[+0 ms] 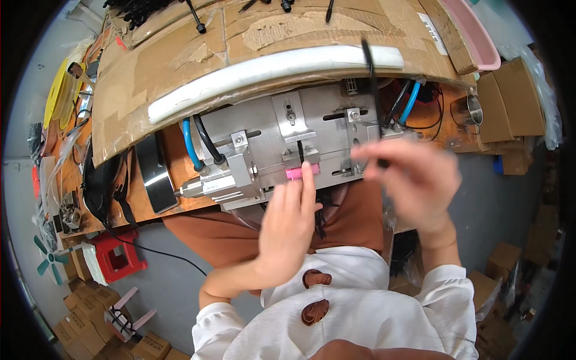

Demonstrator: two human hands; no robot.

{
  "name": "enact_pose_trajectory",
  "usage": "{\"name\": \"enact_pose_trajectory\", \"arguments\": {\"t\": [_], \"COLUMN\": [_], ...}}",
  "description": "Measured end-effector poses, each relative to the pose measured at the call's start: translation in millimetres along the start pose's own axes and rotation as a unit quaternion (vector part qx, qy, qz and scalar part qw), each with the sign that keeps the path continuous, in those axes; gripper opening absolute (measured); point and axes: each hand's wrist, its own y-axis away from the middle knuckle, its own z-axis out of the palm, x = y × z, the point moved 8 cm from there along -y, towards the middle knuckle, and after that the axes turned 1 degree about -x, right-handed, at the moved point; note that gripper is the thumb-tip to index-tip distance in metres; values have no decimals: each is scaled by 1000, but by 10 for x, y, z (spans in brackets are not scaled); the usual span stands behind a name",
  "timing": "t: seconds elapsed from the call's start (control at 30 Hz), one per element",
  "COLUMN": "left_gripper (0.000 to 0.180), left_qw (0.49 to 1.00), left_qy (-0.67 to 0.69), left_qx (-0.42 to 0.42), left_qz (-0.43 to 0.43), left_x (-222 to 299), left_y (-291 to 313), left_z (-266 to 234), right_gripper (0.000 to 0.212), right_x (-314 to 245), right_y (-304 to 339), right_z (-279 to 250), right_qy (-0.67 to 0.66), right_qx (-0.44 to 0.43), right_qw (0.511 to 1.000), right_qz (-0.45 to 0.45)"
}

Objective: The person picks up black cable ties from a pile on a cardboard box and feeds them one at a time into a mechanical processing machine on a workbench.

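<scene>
My left hand (287, 231) reaches over the near edge of a metal fixture (258, 144), fingers stretched out. Its index finger lies across a small pink cylindrical piece (294, 174). Just beyond that fingertip, a thin black rod (300, 147) points toward a bracket (291, 114) on the plate. My right hand (414, 180), smeared by motion, is raised at the fixture's right end. Its fingers are closed around a long black rod (370, 72) that sticks up past the cardboard edge. More black parts (320, 225) show below my left hand, partly hidden.
Cardboard with a white padded strip (270, 75) covers the bench behind the fixture. Blue hoses (191, 144) and black ones run into both ends. A dark phone (157, 174) and a black bag (102, 186) lie left; a metal cup (467, 111) stands right. A red stool (117, 255) is below.
</scene>
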Motion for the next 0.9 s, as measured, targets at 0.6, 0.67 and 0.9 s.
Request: {"name": "enact_pose_trajectory", "arguments": {"t": [0.6, 0.67, 0.9], "left_gripper": [27, 43, 67], "left_qw": [970, 976, 1000], "left_qy": [14, 78, 11], "left_qx": [240, 202, 16], "left_qz": [38, -8, 7], "left_x": [-551, -334, 91], "left_y": [-862, -267, 169], "left_z": [-1082, -882, 134], "right_gripper": [66, 66, 53], "right_x": [225, 179, 239], "right_y": [706, 640, 614], "right_z": [758, 602, 180], "right_qy": [148, 141, 113], "right_qx": [-45, -33, 54], "right_qw": [987, 987, 979], "right_qz": [51, 70, 160]}}
